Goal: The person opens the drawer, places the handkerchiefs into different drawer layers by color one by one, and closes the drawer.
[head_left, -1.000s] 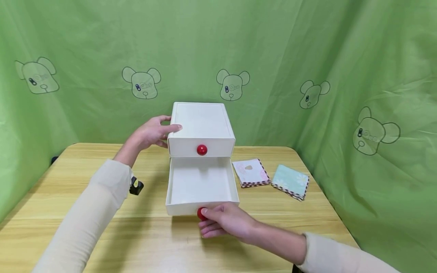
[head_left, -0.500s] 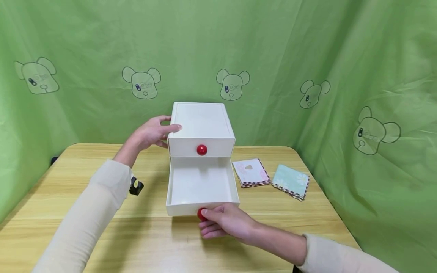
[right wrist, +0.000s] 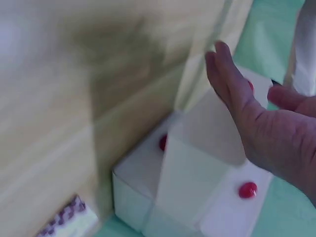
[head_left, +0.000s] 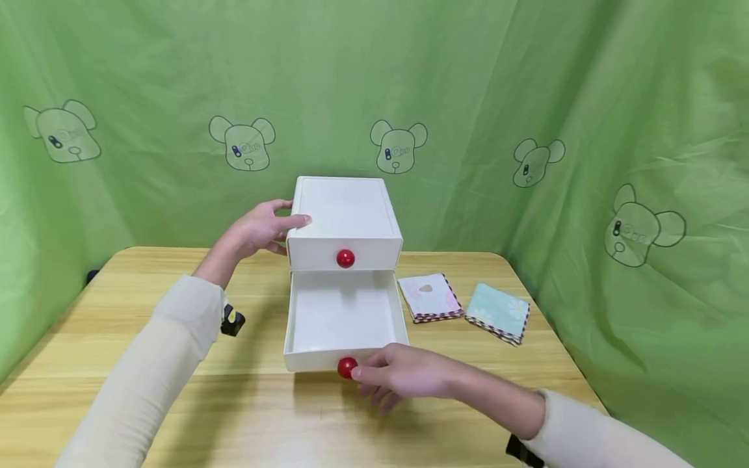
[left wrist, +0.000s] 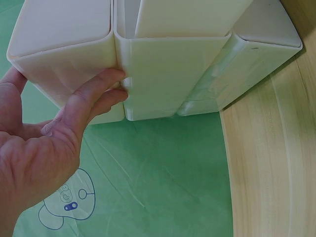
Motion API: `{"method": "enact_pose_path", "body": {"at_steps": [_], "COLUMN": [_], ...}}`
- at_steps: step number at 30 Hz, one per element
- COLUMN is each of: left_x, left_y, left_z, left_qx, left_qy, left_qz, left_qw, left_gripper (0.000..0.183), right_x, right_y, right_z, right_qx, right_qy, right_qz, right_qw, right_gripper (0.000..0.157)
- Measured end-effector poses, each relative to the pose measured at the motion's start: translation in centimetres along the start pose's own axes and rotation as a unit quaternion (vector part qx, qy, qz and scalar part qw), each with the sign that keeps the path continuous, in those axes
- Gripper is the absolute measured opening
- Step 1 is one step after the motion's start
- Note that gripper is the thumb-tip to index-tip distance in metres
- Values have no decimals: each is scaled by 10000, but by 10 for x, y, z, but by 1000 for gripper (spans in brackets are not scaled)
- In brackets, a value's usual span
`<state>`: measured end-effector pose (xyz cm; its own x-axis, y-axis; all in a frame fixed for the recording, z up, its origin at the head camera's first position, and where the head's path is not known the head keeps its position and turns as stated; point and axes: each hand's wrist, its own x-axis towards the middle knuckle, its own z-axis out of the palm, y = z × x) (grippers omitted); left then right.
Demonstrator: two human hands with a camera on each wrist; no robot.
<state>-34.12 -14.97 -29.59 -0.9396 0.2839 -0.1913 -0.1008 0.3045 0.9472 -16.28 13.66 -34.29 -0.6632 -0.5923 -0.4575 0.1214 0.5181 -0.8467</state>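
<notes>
White cabinet [head_left: 348, 208], left fingers [left wrist: 100, 84] gripping it; right fingers [right wrist: 231, 73] apart, beside lower red knob [head_left: 346, 366]

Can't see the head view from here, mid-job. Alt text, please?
A person's right hand is at the red knob of a drawer pulled out of a white cabinet, their left hand resting on the cabinet's edge. Two folded cloths, one white and pink, one mint, lie on the table to the right.
</notes>
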Motion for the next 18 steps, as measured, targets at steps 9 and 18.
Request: {"method": "enact_pose_path", "body": {"at_steps": [9,18], "left_x": [1,-1], "left_y": [-1,1], "left_z": [-1,1], "left_qx": [6,37], "left_qy": [7,3], "left_qz": [-17,-6], "left_qw": [10000,10000], "left_gripper": [94,95], "right_x": [-16,-25], "right_y": [-19,-31], "right_z": [-27,-56], "right_qx": [-648,-831], "right_qy": [-66,626], "right_qz": [-277,-756], "right_qw": [9975,9917], "right_gripper": [29,27]}}
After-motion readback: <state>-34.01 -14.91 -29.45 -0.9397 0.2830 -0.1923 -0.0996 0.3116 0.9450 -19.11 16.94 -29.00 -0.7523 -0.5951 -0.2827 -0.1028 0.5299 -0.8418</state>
